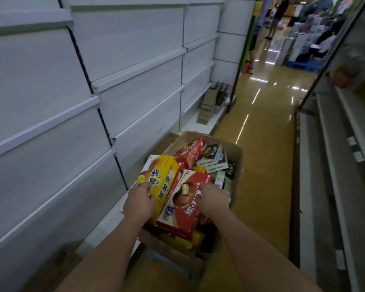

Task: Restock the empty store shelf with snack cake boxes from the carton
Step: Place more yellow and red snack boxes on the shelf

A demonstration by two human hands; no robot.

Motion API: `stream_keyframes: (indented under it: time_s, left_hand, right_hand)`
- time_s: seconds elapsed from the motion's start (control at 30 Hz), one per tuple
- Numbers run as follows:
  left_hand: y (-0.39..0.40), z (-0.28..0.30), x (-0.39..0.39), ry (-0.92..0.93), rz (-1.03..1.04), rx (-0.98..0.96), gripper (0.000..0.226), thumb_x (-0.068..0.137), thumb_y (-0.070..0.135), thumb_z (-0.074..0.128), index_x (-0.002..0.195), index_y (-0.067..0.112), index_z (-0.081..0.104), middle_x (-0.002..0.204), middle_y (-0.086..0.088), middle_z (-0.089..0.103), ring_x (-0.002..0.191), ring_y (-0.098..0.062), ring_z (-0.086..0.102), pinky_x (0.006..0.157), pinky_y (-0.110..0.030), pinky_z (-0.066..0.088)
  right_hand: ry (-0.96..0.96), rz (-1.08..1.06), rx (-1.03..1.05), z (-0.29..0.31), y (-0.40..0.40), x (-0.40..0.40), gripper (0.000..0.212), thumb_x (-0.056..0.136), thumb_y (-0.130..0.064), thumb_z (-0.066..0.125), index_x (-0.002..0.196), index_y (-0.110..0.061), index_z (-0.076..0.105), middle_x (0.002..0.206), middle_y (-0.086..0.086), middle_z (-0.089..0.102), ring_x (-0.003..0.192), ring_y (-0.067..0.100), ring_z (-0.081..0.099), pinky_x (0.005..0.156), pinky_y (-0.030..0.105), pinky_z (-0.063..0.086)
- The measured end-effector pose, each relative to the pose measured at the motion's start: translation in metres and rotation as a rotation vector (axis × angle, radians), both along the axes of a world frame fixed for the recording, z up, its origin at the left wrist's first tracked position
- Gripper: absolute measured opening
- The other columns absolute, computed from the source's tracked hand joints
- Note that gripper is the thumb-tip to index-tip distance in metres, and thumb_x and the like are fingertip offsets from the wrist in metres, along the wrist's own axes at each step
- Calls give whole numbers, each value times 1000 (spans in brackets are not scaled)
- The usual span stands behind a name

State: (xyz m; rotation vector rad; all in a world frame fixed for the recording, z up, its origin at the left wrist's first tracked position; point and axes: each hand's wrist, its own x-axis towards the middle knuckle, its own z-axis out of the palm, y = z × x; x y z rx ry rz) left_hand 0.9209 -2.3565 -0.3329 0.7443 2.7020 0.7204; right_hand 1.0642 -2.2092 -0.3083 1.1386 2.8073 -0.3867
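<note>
An open cardboard carton (pixel 236 157) stands on the aisle floor, full of snack cake boxes. My left hand (pixel 139 202) grips a yellow cake box (pixel 161 175) at its near end, fingers curled over its face. Beside it my right hand (pixel 213 200) grips a red chocolate pie box (pixel 183 207), fingers curled over its right edge. Both boxes lie tilted on top of the pile. More red (pixel 191 152), dark and white boxes (pixel 214 159) fill the far half of the carton. White bare shelves (pixel 135 119) run along the left.
Flattened cardboard pieces (pixel 211 102) lean on the bottom shelf farther down the aisle. Another shelf unit (pixel 335 165) lines the right side. The yellow floor (pixel 263 144) runs ahead to a person (pixel 276 15) standing among goods at the far end.
</note>
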Motion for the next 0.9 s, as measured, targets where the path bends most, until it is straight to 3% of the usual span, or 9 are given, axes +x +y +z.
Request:
stream_keyframes:
  time_s: [0.3,0.4,0.53,0.67,0.8,0.9]
  left_hand:
    - [2,-24,-65,-101,85,-22,40,91,24,56,131,19,51,130,-8,52,115,-26,52,84,-37,48]
    - [4,-31,-83,-85,7,-75,45,92,26,55,135,19,45,135,-7,48,120,-25,47,87,-38,48]
    - [5,-45,-113,-90,-134,-161,50,95,32,51,142,19,36,141,-8,42,127,-25,41,96,-39,43]
    - [15,-60,-137,-310,-173,-127,59,98,44,41,147,12,29,147,-14,37,131,-30,41,103,-41,38]
    - [24,-75,-143,-455,-246,-94,56,98,47,38,139,9,40,134,-15,52,119,-30,53,95,-39,45]
    - [29,-81,-142,-518,-234,-55,56,97,49,37,133,7,47,127,-16,54,113,-31,55,93,-41,47]
  right_hand:
    - [5,66,-47,-36,-10,-80,35,99,-37,37,119,-12,52,116,9,58,107,26,55,88,38,44]
    - [-21,42,-70,-51,-17,-98,36,99,-39,35,120,-13,50,120,6,56,110,26,54,90,38,44]
    - [54,-163,-172,-67,-30,-122,38,102,-40,26,118,-14,49,118,5,58,107,25,55,86,38,47]
    - [139,-373,-218,-70,-39,-141,48,101,-50,23,124,-15,46,118,5,59,104,25,58,70,33,42]
    - [116,-472,-254,-69,-49,-152,57,97,-59,26,135,-17,38,129,7,51,111,28,56,79,37,46]
    - [48,-504,-285,-66,-57,-154,66,97,-61,27,148,-19,22,141,12,41,118,32,52,84,40,46]
